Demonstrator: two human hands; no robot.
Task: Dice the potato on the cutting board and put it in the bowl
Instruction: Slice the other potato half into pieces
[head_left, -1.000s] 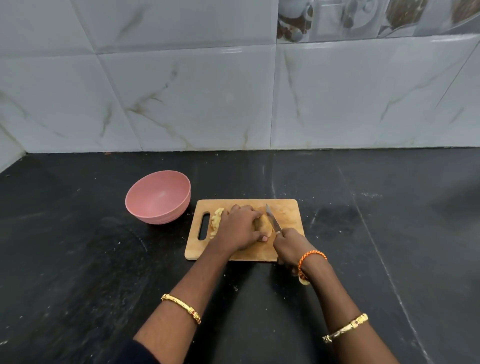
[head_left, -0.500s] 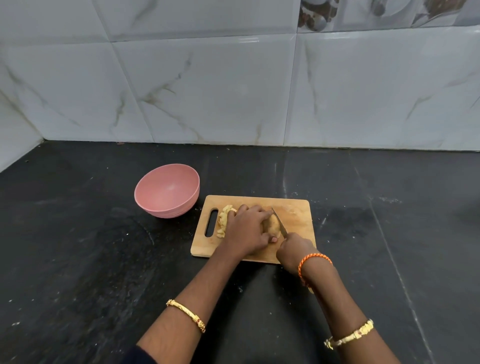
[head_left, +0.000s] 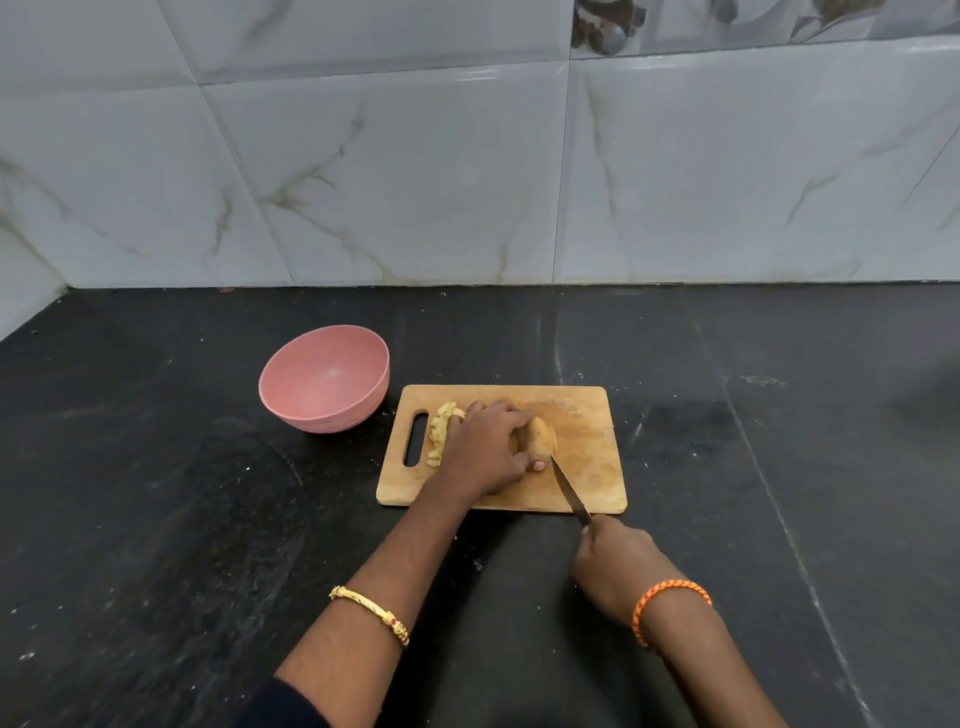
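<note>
Board (head_left: 587, 415) at centre of counter (head_left: 156, 519). Potato (head_left: 540, 439) on board, left hand (head_left: 485, 452) curled over it, gripping. Cut pieces (head_left: 439, 431) at the hand's 9 o'clock. Right hand (head_left: 615, 566), at the board's 6 o'clock, grips knife (head_left: 570, 488); tip touches potato. Bowl (head_left: 324, 379) at the board's 10 o'clock.

I see a wooden cutting board (head_left: 582, 415), pale and matt, its middle rubbed darker and scuffed. Beside it, a pink bowl (head_left: 324, 379) looks like matt plastic, with fine ridges low on its outer wall. The knife (head_left: 570, 487) blade is smooth grey metal. The countertop (head_left: 156, 493) is black stone, dull, speckled and streaked. The wall tiles (head_left: 389, 171) are glossy, white and marble-veined. I see a shiny gold metal bangle (head_left: 371, 612) and a woven orange thread band (head_left: 670, 597).
</note>
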